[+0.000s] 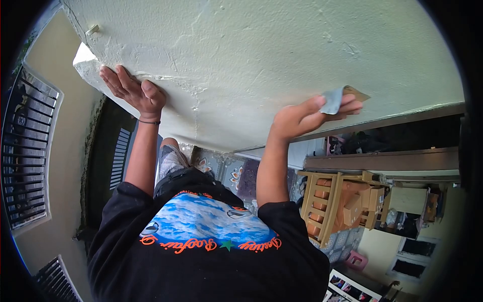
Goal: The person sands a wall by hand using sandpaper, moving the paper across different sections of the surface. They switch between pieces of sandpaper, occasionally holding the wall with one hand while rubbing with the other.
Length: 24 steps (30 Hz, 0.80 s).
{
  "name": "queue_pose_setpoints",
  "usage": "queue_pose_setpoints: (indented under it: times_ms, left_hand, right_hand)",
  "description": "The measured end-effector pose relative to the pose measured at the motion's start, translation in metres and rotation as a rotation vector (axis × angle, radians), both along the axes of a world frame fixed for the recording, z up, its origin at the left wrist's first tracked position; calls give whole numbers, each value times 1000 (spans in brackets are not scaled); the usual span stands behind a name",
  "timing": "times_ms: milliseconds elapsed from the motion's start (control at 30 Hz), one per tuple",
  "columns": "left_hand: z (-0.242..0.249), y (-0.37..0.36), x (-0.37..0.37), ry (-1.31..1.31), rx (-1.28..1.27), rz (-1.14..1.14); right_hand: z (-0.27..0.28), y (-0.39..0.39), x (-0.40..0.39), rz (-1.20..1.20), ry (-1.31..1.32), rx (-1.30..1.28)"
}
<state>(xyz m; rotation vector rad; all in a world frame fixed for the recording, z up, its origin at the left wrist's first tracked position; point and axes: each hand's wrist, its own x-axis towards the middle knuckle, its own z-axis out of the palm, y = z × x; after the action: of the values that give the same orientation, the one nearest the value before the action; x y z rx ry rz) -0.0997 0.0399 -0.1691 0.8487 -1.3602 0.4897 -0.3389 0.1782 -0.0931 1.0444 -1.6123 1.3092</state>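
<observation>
A pale, rough plastered wall (pixel 261 55) fills the top of the view, with cracks and chipped patches. My left hand (pixel 133 93) rests against it near its left corner, holding nothing, fingers stretched out and a thin dark band at the wrist. Towards the right, my right hand (pixel 307 116) grips a folded piece of sandpaper (pixel 332 101), grey-blue on one face and brown on the other. The sandpaper is up against the wall, pinched between thumb and fingers. How much of it touches the wall is hidden by the hand.
Below right stand a wooden-framed bench (pixel 322 206) and cardboard boxes (pixel 352 209). A pink stool (pixel 356 260) is farther down. Patterned floor tiles (pixel 221 168) lie beneath me. At far left are a wall with a barred opening (pixel 30 151) and a small peg (pixel 92 30).
</observation>
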Motion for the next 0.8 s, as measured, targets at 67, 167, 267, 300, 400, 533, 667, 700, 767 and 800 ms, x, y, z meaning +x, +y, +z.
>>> queue_pose_setpoints:
  times_ms: [67, 167, 267, 300, 400, 533, 667, 700, 767, 800]
  left_hand:
    - [1, 0, -1, -2, -7, -12]
    - [2, 0, -2, 9, -14, -6]
    - [2, -1, -1, 16, -6, -3]
    - [1, -1, -1, 19, -10, -6]
    - [2, -1, -2, 16, -17, -10]
    - [0, -1, -1, 9, -12, -16]
    - [1, 0, 1, -1, 9, -13]
    - [1, 0, 1, -21, 6, -13]
    - [0, 1, 2, -45, 4, -19]
    - [0, 1, 2, -43, 4, -16]
  right_hand:
    - [42, 3, -19, 268, -302, -219]
    - [59, 6, -16, 354, -412, -228]
    - [-6, -2, 3, 85, 96, 19]
    - [-44, -4, 13, 119, 149, 91]
    - [-156, -2, 39, 194, 241, 366]
    - [-127, -7, 29, 94, 236, 286]
    - [-34, -5, 1, 5, 66, 19]
    - [-7, -1, -11, 56, -12, -58]
    - [43, 6, -16, 281, -256, -318]
    - [40, 11, -38, 229, -459, -362]
